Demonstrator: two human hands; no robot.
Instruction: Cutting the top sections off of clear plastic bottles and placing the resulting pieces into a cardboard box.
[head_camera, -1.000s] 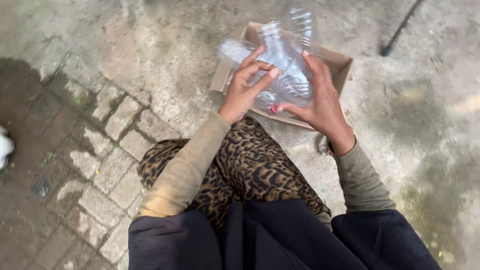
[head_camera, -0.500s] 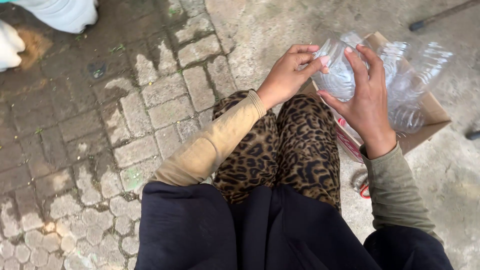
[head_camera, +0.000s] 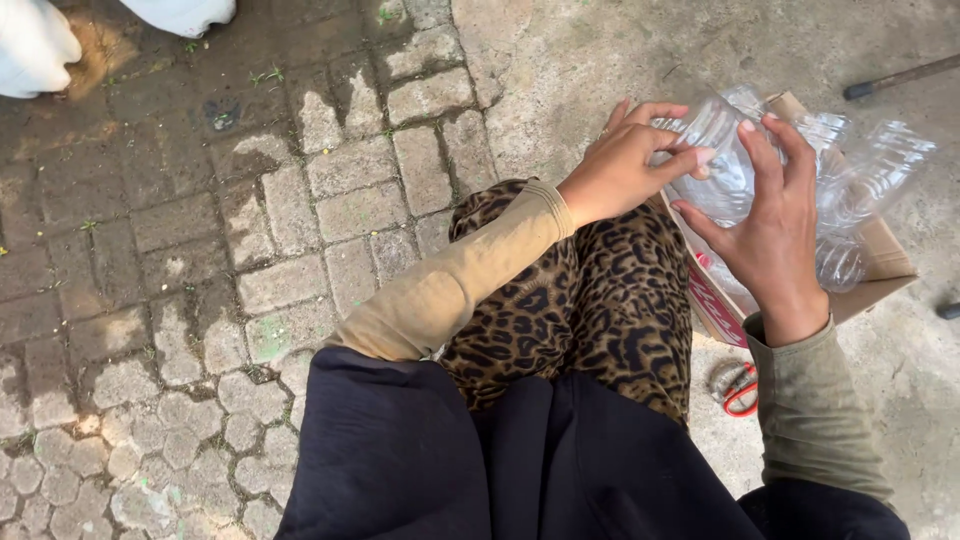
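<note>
Both hands pinch one clear plastic bottle (head_camera: 722, 160) over the cardboard box (head_camera: 880, 262) at two o'clock: the left hand (head_camera: 622, 170) from the side, the right hand (head_camera: 775, 235) wrapped behind. It looks light, thin and crinkly, so holding its middle seems best.

clear plastic bottle (head_camera: 722, 165): transparent, ribbed, crumpled in places, tilted, gripped between both hands above open cardboard box (head_camera: 880, 262). box brown, flaps open, sits on concrete beside knee, holds more clear plastic bottles (head_camera: 862, 190) piled loosely, lying at angles.
</note>
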